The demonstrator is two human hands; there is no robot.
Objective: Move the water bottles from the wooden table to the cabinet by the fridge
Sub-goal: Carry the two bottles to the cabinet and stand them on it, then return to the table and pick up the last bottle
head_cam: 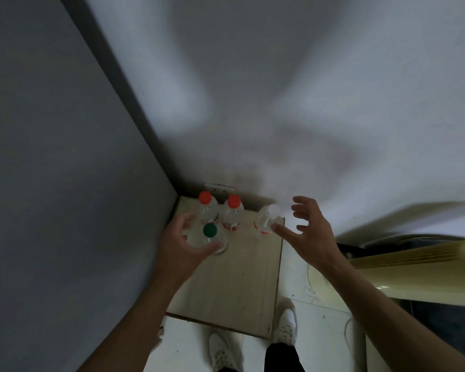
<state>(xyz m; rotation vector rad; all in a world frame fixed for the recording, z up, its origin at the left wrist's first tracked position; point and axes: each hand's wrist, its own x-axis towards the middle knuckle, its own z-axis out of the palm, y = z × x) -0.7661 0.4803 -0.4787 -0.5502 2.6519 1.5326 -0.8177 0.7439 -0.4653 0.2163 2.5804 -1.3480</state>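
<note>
Four water bottles (232, 216) on wooden cabinet top (234, 285), grey wall corner (172, 167)

Four clear bottles stand upright on the cabinet (242, 285) top: two orange-capped (205, 197) (234, 201) at the back by the wall, a green-capped one (210, 230) in front, a white-capped one (267, 218) near the right edge.

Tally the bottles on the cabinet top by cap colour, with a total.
Red cap: 2, one at the back left, one beside it.
Green cap: 1, gripped by the left hand.
White cap: 1, next to the open right hand.
Total: 4 bottles.
</note>
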